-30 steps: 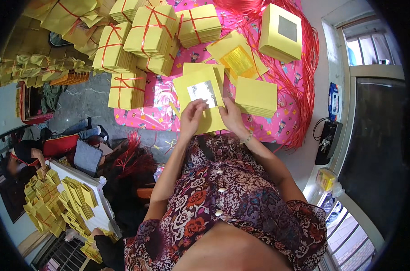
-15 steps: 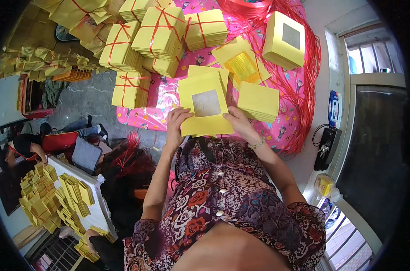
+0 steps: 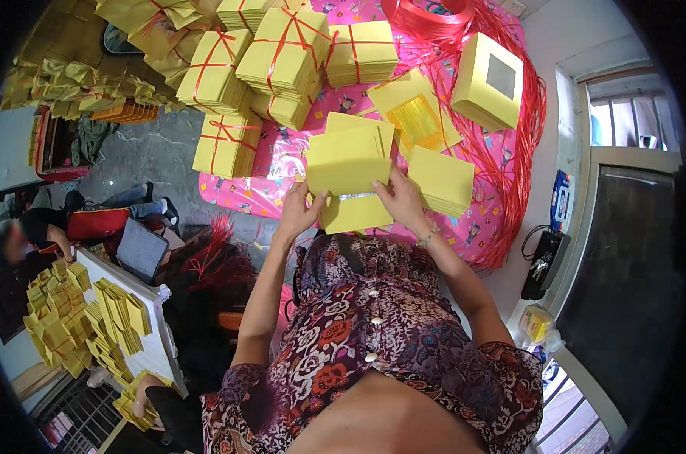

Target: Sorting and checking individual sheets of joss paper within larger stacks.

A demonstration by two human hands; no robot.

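A yellow paper piece (image 3: pixel 350 170) is bent in front of me, its upper part curling over toward me. Below that curled part shows a narrow strip of its pale window, then a flat yellow portion. My left hand (image 3: pixel 301 212) pinches the paper at its left edge. My right hand (image 3: pixel 401 201) grips the right edge, the thumb lying on top. Right beyond my right hand is a neat stack of yellow paper (image 3: pixel 443 180). More yellow paper lies under and behind the held piece.
Bundles of yellow paper tied with red ribbon (image 3: pixel 286 49) stand far left on the pink patterned cloth (image 3: pixel 282 155). A windowed stack (image 3: pixel 488 82) and red ribbon strands (image 3: pixel 521 174) are at right. Another person (image 3: pixel 44 231) is by a white table (image 3: pixel 161 333) at left.
The paper in my hands was flat with its window facing up; now its upper part is folded toward me over most of the window. My thumbs have moved inward.
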